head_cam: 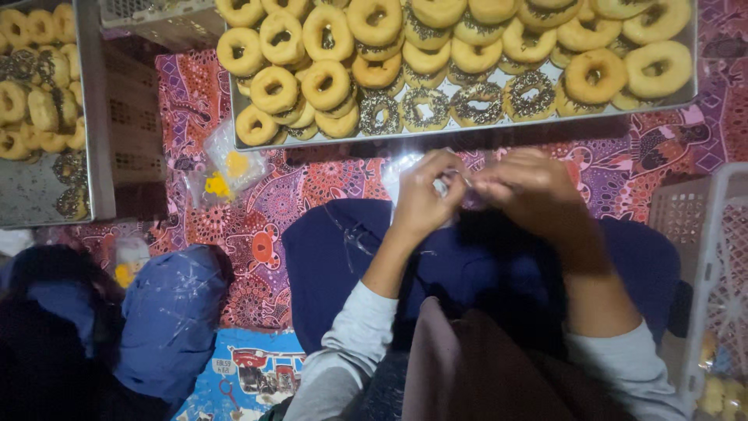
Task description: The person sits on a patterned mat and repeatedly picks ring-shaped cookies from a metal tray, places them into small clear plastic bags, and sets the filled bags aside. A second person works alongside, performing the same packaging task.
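Mid-frame, our left hand (425, 195) and right hand (530, 191) pinch a clear plastic bag (450, 185) below the doughnut tray (257, 144), mid-bagging we'd guess; sealing needs steady fingers.

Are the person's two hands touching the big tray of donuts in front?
Apart. The head view shows patterned cloth between both hands, left hand and right hand, and the tray.

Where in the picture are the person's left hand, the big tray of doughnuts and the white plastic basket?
left hand (425, 195), head view, back of the hand.
tray of doughnuts (499, 78), head view, bare metal floor.
white plastic basket (689, 214), head view, lattice side wall.
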